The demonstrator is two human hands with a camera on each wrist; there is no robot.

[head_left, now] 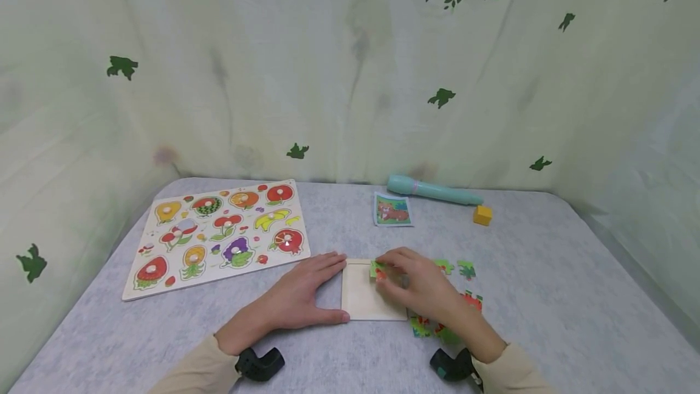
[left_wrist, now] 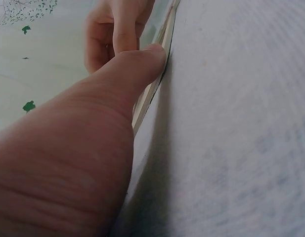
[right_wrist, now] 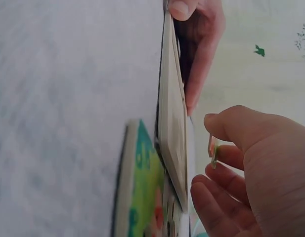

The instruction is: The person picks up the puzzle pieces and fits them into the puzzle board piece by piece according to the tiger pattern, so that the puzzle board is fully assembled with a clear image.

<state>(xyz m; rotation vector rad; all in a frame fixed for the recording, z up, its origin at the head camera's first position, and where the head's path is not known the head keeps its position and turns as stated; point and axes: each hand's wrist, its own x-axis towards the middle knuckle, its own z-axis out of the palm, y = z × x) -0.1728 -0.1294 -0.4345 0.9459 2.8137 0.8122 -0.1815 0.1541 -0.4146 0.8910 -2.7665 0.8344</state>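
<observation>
A small square wooden puzzle tray [head_left: 361, 300] lies flat on the table with its pale base bare. My left hand [head_left: 298, 293] rests along its left side, fingers and thumb stretched out and touching the edge near the two left corners. Above the tray's upper right part, my right hand [head_left: 421, 287] pinches a green and red jigsaw piece [right_wrist: 212, 154] between thumb and fingers. Loose jigsaw pieces [head_left: 467, 269] lie to the right of the tray, some hidden under the right hand and forearm.
At the left lies a white fruit puzzle board [head_left: 208, 278]. Behind the tray are a small picture card [head_left: 392, 210], a teal wand-shaped object [head_left: 437, 191] and a yellow block [head_left: 482, 216]. A leaf-patterned curtain [head_left: 328, 78] hangs around the table.
</observation>
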